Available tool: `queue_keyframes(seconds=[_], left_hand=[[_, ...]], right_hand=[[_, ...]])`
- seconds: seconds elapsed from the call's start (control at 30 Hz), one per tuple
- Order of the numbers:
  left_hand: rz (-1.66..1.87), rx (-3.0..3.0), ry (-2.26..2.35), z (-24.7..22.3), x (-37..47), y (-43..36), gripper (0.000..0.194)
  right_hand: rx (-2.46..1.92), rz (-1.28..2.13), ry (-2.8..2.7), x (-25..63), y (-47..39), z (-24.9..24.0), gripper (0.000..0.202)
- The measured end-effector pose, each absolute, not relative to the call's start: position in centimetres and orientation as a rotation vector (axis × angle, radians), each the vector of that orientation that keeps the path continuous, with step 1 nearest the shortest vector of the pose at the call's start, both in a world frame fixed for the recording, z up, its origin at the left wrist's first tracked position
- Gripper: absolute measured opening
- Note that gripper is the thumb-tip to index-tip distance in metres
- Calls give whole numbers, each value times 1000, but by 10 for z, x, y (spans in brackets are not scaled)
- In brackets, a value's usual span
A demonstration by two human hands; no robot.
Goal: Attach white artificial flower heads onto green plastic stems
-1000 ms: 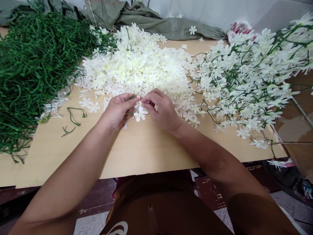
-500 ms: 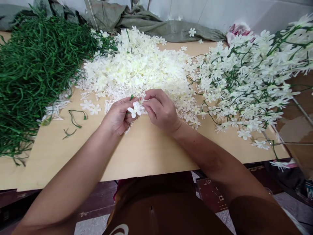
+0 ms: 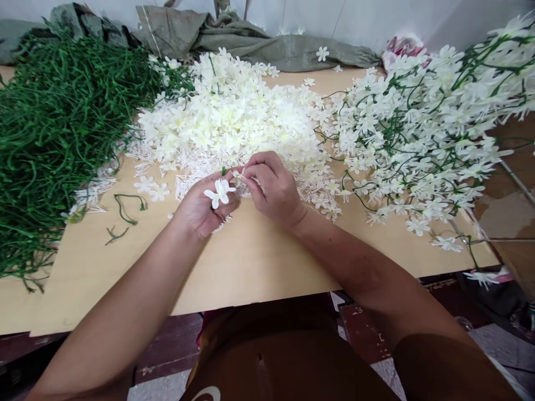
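My left hand (image 3: pixel 200 209) is closed around an artificial flower spray, whose white blossom (image 3: pixel 220 193) stands out over the fingers. A bit of green stem (image 3: pixel 223 171) pokes up above its index finger; the rest is hidden in the palm. Close by on the right, my right hand (image 3: pixel 278 192) pinches a small white flower (image 3: pixel 238 177) between thumb and index finger, right at the left fingertips. Whether this flower touches the stem cannot be made out. Just beyond both hands lies a heap of loose white flowers (image 3: pixel 225 117).
Green plastic stems (image 3: pixel 75 111) are piled on the left. To the right lies a mound of white flowers on green stems (image 3: pixel 409 133), overhanging the table edge. Two loose stems (image 3: pixel 127 209) rest on the tan tabletop (image 3: pixel 251 267). Grey-green cloth (image 3: pixel 284 50) runs along the wall.
The blossom in my left hand has shifted slightly left and down, away from the right fingers. The small flower in the right pinch now shows more clearly between the hands.
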State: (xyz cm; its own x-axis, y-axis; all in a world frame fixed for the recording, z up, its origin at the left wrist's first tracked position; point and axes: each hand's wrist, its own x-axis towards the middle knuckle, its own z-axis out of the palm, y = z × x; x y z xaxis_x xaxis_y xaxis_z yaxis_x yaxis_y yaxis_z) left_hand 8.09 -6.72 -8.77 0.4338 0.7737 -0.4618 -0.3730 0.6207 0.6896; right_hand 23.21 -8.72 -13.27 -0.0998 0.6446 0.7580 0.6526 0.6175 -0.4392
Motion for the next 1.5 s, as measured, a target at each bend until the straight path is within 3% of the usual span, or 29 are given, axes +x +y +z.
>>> queue_keyframes(seconds=[0.4,0.67,1.07,1.2,1.5], left_hand=[[814,792,976,-91,83,-70,36],[744,1270,1201,-95,84,-73,23],[692,1677,1344,-101,72,-67,34],[603,1858,1408,-101,84,-69,28],[815,1657,1345,-107,87,-64,10]], right_hand=[[-1142,169,-1722,239,-84,-132,11],[-1176,155,-1801,245,-84,-129,13],[-1154,451,-1862,248,-88,-115,10],[-1195,451,-1856,252,-88,-111,9],[-1210,453,-1859,261,-85,-108,11]])
